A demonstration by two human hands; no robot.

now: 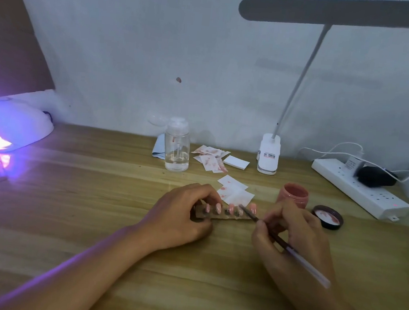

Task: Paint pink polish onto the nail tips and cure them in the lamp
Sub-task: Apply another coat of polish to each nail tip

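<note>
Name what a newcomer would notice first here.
The curing lamp glowing violet at the far left grabs the eye. Next, at centre, the left hand holds a strip of pink nail tips while the right hand holds a brush to one. The open pink polish jar stands just behind the right hand.

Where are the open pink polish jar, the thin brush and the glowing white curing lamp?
Open pink polish jar (293,197): head view, front wall.
Thin brush (310,267): head view, white handle.
Glowing white curing lamp (19,122): head view, domed top.
</note>
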